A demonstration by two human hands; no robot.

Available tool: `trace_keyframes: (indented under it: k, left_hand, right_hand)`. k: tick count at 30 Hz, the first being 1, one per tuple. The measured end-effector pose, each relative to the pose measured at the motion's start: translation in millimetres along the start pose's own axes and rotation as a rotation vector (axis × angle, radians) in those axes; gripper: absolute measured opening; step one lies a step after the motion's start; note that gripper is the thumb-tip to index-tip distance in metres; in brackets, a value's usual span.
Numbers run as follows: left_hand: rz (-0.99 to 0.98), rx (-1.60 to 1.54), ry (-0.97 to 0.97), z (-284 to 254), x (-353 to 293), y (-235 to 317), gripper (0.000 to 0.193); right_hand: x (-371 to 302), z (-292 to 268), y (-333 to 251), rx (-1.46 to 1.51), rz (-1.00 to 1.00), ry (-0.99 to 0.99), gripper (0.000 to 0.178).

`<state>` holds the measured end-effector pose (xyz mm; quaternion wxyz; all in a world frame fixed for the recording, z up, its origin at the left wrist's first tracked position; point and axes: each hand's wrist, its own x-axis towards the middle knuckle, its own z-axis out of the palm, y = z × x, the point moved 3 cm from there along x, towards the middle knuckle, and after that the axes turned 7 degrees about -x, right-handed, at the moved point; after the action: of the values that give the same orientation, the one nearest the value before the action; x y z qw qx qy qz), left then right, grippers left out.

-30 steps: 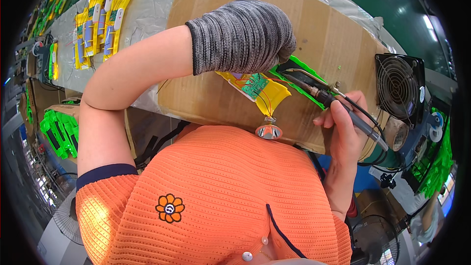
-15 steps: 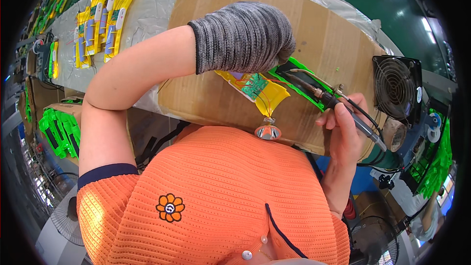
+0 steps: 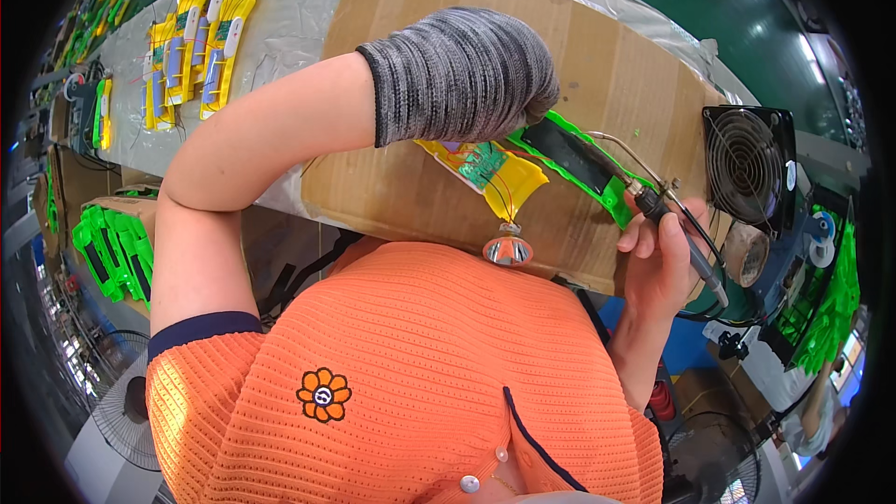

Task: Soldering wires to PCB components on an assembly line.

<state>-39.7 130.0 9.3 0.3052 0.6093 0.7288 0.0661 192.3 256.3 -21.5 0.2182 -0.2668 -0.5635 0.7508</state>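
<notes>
Moved vs. 0.5 s ago: soldering iron [image 3: 653,206] (qty 1) and R hand [image 3: 661,257] have shifted right and slightly toward the wearer; iron's front end now sits farther from the knit cover [image 3: 462,75]. Iron loc.: over the near end of the green shell, w/ 1 curved metal tube [image 3: 627,149] fixed alongside.

R grip: fingers closed around iron handle. L hand [image 3: 513,75]: inside 1 grey/black striped knit cover; fingers hidden, so L grip state cannot be told. Cover's edge meets far end of green shell in view; contact not confirmed.

Green shell [image 3: 566,154], qty 1: lies diagonally, dark strip inside. Yellow shell [image 3: 523,185], qty 1: just left of it, carrying 1 green circuit board [image 3: 483,164]. Reflector [image 3: 508,251], qty 1: wired to yellow shell's near end, beside wearer's orange shirt [image 3: 401,336].

Work surface: 1 cardboard sheet [image 3: 635,65] on the counter [image 3: 280,47]. Upper L of counter: yellow assemblies [image 3: 190,51], min. 3, overlapping. R side: 1 black box fan [image 3: 749,166]. Far L: stacked green parts [image 3: 112,257], count n/a (overlap). Far R: hanging green pcs [image 3: 831,317], likewise uncountable.
</notes>
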Motion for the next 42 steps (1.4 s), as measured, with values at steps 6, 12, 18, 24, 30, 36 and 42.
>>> trace_keyframes:
  k: [6, 12, 18, 24, 30, 36, 42]
  left_hand:
    - [0.232, 0.004, 0.337, -4.4, -17.6, 4.9, 0.013]
    - [0.282, 0.084, 0.404, 15.2, -37.4, 19.7, 0.018]
    - [0.289, -0.022, 0.519, 33.8, -39.7, 41.2, 0.015]
    - [0.204, -0.362, 0.450, 40.2, -11.3, 37.9, 0.017]
    - [0.106, -0.220, 0.305, 24.2, -2.4, 53.7, 0.012]
    - [0.094, -0.037, 0.276, 29.3, 10.3, 54.2, 0.014]
    - [0.054, -0.034, 0.269, 24.8, 6.2, 59.6, 0.015]
  right_hand:
    - [-15.0, -14.1, 1.4, 0.021, -0.067, 0.081, 0.013]
    - [-23.7, -8.6, 4.1, 0.080, -0.038, 0.111, 0.010]
    - [-23.7, 14.6, 17.2, 0.236, -0.033, 0.087, 0.010]
    - [-22.4, -21.0, 10.0, 0.157, -0.149, 0.018, 0.013]
    - [-20.5, -40.1, -2.1, -0.049, -0.136, -0.069, 0.013]
    - [-18.4, -41.6, 2.4, -0.103, -0.042, -0.072, 0.013]
    - [-17.3, -36.2, -3.7, -0.182, -0.036, -0.119, 0.013]
